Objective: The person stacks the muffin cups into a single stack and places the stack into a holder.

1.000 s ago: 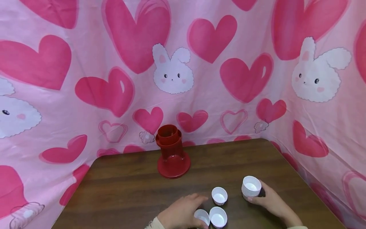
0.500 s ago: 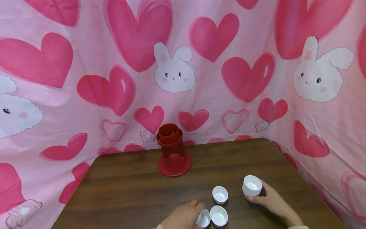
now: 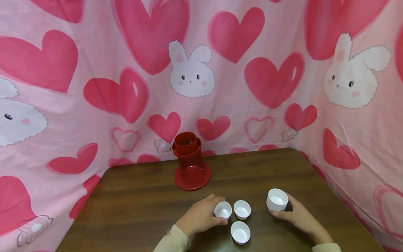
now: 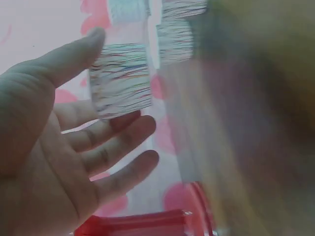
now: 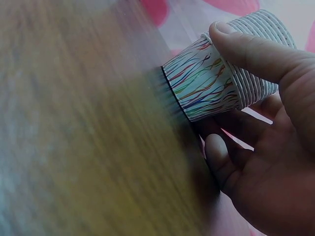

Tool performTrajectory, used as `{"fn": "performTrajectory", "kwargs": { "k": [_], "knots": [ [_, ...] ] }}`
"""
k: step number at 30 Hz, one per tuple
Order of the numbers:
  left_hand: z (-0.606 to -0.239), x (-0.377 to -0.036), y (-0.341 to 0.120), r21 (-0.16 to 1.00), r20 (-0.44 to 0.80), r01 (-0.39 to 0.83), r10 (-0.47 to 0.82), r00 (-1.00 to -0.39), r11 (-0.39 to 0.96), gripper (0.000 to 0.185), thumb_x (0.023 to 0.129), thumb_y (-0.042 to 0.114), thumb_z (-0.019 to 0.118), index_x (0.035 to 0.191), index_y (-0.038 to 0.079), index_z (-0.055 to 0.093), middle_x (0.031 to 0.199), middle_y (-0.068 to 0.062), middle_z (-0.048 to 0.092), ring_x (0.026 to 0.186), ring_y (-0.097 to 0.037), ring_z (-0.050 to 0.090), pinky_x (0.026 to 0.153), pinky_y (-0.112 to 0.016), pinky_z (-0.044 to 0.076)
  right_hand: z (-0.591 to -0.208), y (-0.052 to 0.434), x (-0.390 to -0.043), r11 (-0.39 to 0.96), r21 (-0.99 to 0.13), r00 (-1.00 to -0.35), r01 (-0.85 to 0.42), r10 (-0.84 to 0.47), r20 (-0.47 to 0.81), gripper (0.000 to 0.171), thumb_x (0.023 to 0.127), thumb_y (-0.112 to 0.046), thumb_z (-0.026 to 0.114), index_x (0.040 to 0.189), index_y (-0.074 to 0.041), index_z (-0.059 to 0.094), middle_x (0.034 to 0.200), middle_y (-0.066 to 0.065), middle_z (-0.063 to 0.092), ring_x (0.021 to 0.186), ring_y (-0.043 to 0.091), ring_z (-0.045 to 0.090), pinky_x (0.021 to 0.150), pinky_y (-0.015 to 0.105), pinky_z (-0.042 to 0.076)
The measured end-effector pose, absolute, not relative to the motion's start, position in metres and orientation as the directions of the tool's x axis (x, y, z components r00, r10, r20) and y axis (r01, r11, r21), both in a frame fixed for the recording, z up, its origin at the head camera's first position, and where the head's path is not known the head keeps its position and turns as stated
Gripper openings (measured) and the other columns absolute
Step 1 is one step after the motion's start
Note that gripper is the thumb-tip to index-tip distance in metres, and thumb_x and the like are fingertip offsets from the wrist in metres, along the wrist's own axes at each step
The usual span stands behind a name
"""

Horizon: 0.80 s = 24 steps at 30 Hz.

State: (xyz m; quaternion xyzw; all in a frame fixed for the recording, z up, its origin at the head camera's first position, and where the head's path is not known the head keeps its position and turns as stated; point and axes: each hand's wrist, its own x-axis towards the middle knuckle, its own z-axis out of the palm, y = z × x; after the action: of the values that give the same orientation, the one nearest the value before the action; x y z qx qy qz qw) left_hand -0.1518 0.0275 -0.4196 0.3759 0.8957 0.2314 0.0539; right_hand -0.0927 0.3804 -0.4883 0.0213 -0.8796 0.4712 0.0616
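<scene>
My left hand (image 3: 216, 211) grips a small white paper cup (image 3: 223, 211) just left of a second such cup (image 3: 242, 209); a third cup (image 3: 240, 232) stands nearer to me. In the left wrist view the held cup (image 4: 122, 91) shows coloured wavy stripes between thumb and fingers (image 4: 113, 130). My right hand (image 3: 283, 210) holds a stack of nested cups (image 3: 277, 200) that stands on the table (image 3: 141, 210). In the right wrist view the thumb presses the stack (image 5: 206, 83) near its rim and the fingers (image 5: 221, 160) curl behind it.
A red plastic stand (image 3: 190, 162) with a round base stands at the table's far edge, behind the cups. Pink cloth with hearts and rabbits (image 3: 189, 70) hangs close behind and to the right. The table's corner is at the far right.
My left hand has picked up the cup that lay nearest me and carried it forward, beside the middle cup. The right hand and its stack have stayed put.
</scene>
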Motion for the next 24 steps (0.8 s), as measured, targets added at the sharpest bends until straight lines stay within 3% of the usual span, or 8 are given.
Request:
{"fn": "performTrajectory", "kwargs": {
  "k": [5,10,19,24],
  "knots": [
    [-0.402,-0.167,0.062,0.527,0.115,0.638,0.697,-0.708,0.562,0.062,0.082,0.043,0.084,0.134,0.017,0.062,0.112,0.006,0.059,0.089,-0.007,0.060,0.081,-0.029,0.052,-0.487,0.381,-0.095,0.558,-0.822,-0.990,-0.109,0.017,0.143,0.071,0.080,-0.014,0.084,0.138,0.009,0.050,0.118,0.010,0.064,0.107,0.008,0.054,0.090,0.031,0.044],
    [-0.398,-0.174,0.107,0.585,0.141,0.655,0.735,-0.663,0.479,0.062,0.084,0.040,0.083,0.137,0.019,0.059,0.116,0.009,0.056,0.088,0.000,0.057,0.080,-0.021,0.049,-0.488,0.382,-0.093,0.553,-0.826,-0.991,-0.110,0.006,0.136,0.070,0.081,-0.014,0.084,0.138,0.008,0.050,0.118,0.009,0.064,0.106,0.007,0.055,0.089,0.030,0.044],
    [-0.398,-0.169,0.175,0.444,0.148,0.772,0.813,-0.564,0.455,0.064,0.091,0.044,0.075,0.146,0.019,0.055,0.123,0.011,0.058,0.087,0.006,0.054,0.078,-0.010,0.042,-0.487,0.381,-0.090,0.506,-0.857,-0.995,-0.103,-0.040,0.096,0.066,0.088,-0.017,0.079,0.143,-0.001,0.047,0.129,0.014,0.060,0.110,0.013,0.056,0.089,0.034,0.045],
    [-0.402,-0.169,0.194,0.371,0.142,0.797,0.819,-0.556,0.477,0.060,0.093,0.047,0.070,0.145,0.021,0.056,0.127,0.012,0.060,0.102,0.005,0.056,0.085,-0.010,0.041,-0.484,0.381,-0.089,0.528,-0.845,-0.997,-0.082,-0.029,0.078,0.068,0.089,-0.021,0.079,0.144,-0.001,0.045,0.131,0.015,0.060,0.112,0.015,0.057,0.091,0.037,0.046]
  ]
}}
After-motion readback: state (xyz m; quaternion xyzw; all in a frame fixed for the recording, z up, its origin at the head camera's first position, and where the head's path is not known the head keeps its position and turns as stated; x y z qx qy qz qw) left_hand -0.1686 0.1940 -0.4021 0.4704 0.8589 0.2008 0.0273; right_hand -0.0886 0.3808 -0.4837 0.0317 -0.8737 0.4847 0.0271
